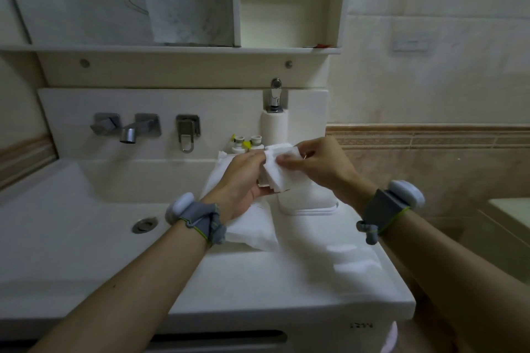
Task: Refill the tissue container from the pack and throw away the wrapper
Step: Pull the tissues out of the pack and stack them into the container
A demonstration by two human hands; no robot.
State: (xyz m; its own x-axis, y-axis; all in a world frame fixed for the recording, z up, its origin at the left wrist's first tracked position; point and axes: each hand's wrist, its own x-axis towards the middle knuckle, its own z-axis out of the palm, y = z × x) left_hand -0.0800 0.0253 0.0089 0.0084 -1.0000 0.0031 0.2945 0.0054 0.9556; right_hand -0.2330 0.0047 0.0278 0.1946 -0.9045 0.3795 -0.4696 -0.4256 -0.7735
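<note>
Both forearms reach forward; the left hand (pixel 243 178) and right hand (pixel 318 163) each pinch the tissue stack (pixel 282 172), held directly above the container (pixel 307 203).

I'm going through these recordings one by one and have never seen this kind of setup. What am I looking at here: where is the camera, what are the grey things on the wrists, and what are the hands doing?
There is no machine here. The single picture comes from a camera worn on a person's head, looking forward and down at a bathroom sink counter. The grey bands with white pods on both wrists look like strapped-on devices; the picture does not show their purpose. The left hand and the right hand together hold a stack of white tissues above a white container standing on the counter. Under the left wrist lies a white tissue pack. Behind the hands stand two small bottles and a paper roll. The wall taps sit to the left above the basin.
</note>
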